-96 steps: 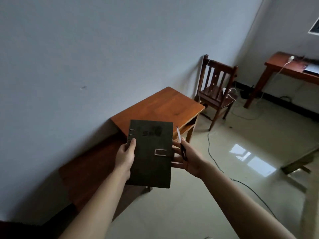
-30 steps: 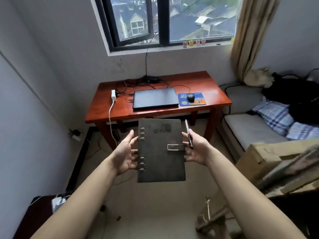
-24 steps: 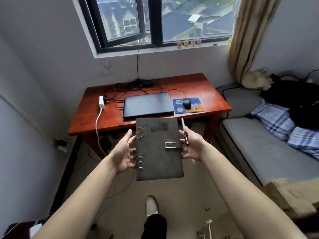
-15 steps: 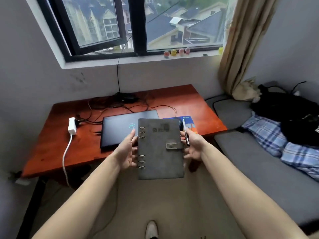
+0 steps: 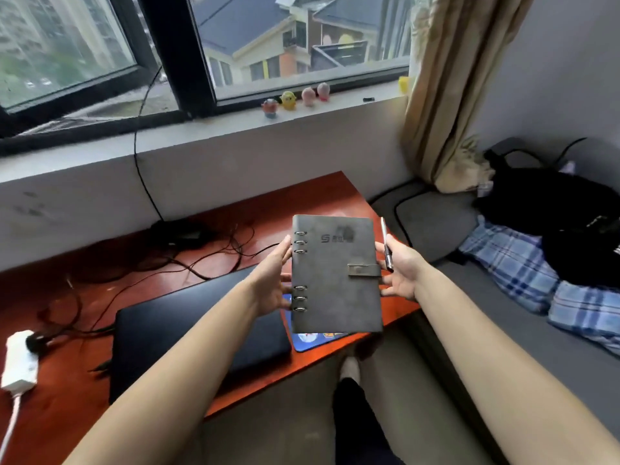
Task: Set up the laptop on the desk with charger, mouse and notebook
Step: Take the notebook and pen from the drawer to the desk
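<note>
You are carrying the notebook (image 5: 335, 273) level, above the desk's front right corner. Your left hand (image 5: 273, 280) is lying open, fingers straight along the ring spine. Your right hand (image 5: 401, 273) is bracing the clasp edge while pinching a pen (image 5: 385, 245) under the thumb. The mouse pad (image 5: 315, 338) is sitting directly beneath, with the closed laptop (image 5: 188, 333) beside it. Be lowering onto bare desk (image 5: 67, 397), avoiding the pad and the cables (image 5: 214, 260) trailing behind.

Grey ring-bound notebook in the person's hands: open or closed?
Closed. The grey ring-bound notebook shows its whole front cover, and its strap tab lies across the right edge.
</note>
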